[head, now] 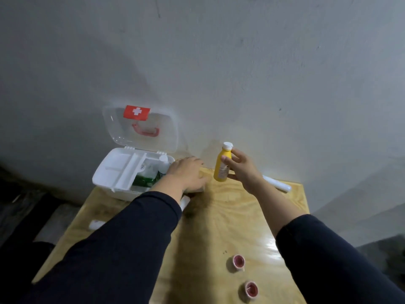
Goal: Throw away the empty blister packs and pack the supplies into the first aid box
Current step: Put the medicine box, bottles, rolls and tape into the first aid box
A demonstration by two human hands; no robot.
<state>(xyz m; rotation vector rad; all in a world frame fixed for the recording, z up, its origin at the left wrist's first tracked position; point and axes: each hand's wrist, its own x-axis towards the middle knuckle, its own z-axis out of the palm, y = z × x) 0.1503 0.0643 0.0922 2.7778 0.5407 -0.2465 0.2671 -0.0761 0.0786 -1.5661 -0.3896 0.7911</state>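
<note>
the right grip (237,170) is closed around the yellow bottle (221,166), fingers wrapped at mid-body, holding it upright above the bench (230,218) just right of the first aid box (122,172), probably to carry it to the open compartment. the left grip (188,172) lies flat, palm down, at the right edge of the box, apparently bracing it; it holds nothing visible. the bottle is opaque yellow with a white flip cap and a pale label; the box is white, clear lid (140,126) raised, tray pushed left, green pack inside.
</note>
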